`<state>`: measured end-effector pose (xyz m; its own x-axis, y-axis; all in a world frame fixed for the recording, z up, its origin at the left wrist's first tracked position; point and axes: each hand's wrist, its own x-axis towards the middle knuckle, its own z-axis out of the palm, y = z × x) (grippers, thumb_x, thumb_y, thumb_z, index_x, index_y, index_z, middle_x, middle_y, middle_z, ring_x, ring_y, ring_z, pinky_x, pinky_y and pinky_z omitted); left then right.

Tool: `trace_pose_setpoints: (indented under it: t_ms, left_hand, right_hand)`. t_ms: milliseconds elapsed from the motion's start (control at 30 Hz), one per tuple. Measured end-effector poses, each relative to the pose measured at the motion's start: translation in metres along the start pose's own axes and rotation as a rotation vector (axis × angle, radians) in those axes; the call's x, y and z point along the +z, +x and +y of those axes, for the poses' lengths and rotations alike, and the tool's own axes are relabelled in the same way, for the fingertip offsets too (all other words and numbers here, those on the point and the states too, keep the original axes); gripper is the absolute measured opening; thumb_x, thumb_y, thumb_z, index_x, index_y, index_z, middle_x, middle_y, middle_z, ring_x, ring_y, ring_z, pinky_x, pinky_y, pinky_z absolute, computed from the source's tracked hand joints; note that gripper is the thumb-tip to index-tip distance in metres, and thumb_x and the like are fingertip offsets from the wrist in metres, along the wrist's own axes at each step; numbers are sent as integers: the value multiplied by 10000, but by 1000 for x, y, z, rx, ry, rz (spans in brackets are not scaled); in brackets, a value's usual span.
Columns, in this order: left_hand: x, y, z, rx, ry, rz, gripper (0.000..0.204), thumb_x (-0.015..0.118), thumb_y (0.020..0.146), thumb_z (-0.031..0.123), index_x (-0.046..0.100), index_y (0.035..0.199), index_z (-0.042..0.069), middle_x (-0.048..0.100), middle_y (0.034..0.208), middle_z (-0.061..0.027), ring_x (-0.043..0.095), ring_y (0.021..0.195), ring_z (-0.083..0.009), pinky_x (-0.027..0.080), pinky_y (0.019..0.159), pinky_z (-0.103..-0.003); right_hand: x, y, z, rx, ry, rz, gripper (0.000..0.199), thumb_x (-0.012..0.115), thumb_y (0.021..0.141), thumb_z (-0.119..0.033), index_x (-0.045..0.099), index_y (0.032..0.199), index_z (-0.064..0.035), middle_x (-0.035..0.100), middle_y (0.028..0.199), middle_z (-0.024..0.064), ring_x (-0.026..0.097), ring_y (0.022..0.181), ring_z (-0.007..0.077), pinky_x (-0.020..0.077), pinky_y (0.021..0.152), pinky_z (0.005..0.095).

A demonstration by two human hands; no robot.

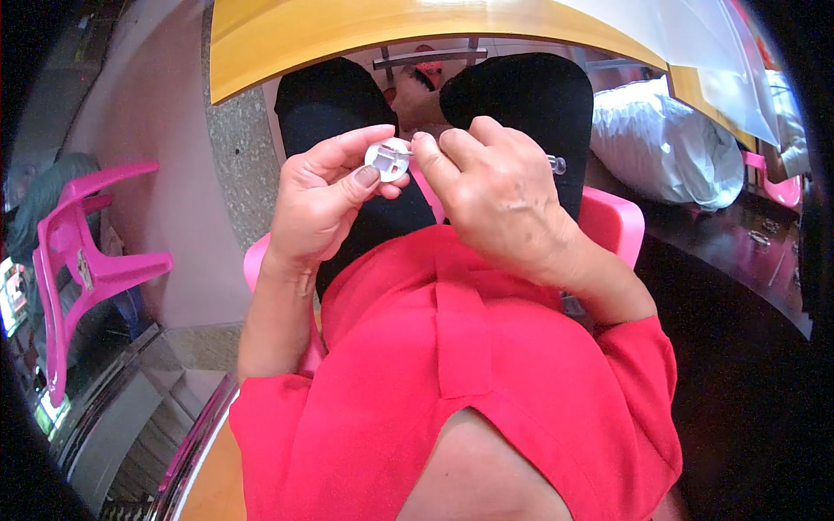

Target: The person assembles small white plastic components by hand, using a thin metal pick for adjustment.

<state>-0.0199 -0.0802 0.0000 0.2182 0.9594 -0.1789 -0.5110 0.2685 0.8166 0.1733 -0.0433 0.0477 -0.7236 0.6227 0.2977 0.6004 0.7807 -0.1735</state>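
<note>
Between the thumb and fingers of my left hand (pixel 326 195) is a small round white plastic part (pixel 382 156) with a recessed, greyish inside facing up. My right hand (pixel 491 187) is closed around a screwdriver with a clear handle (pixel 557 164), whose end sticks out on the right side of the fist. Its thin metal shaft reaches left from my fingertips, and the tip lies at the white part's recess. Whether the tip sits on a screw is too small to tell. Both hands are held above my lap.
A yellow-topped table (pixel 417 24) with translucent plastic sheeting (pixel 643 30) spans the far side. Below it at right lies a large white plastic bag (pixel 665 143). A pink plastic chair (pixel 87 252) stands at left; I sit on another pink chair (pixel 615 221).
</note>
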Motion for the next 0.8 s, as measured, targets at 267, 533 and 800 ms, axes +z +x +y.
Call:
trace_pose_setpoints:
  t_ms: [267,533,800]
  left_hand:
    - [2,-1,2,-63,-56,11,350,580,877,30,529,1214,-49,637,1038,-157,634,857,-200,534,767,-293]
    - [-1,-3,-4,-39,-43,33,344,570,870,-9,532,1209,-54,639,1035,-163,635,843,-198,536,754,-291]
    - [-2,1,0,23,-33,5,342,583,873,17,538,1207,-44,638,1051,-157,636,881,-201,534,764,-287]
  right_hand:
    - [11,-4,-2,-63,-146,112,272,569,730,-182,635,891,28,523,693,61,505,655,189,388,509,302]
    - [8,-4,-12,-169,-314,-15,380,576,693,-168,608,970,90,496,754,62,496,677,150,373,507,254]
    - [10,-1,-5,-16,-153,155,311,554,734,-184,623,945,34,514,715,60,490,664,194,368,519,308]
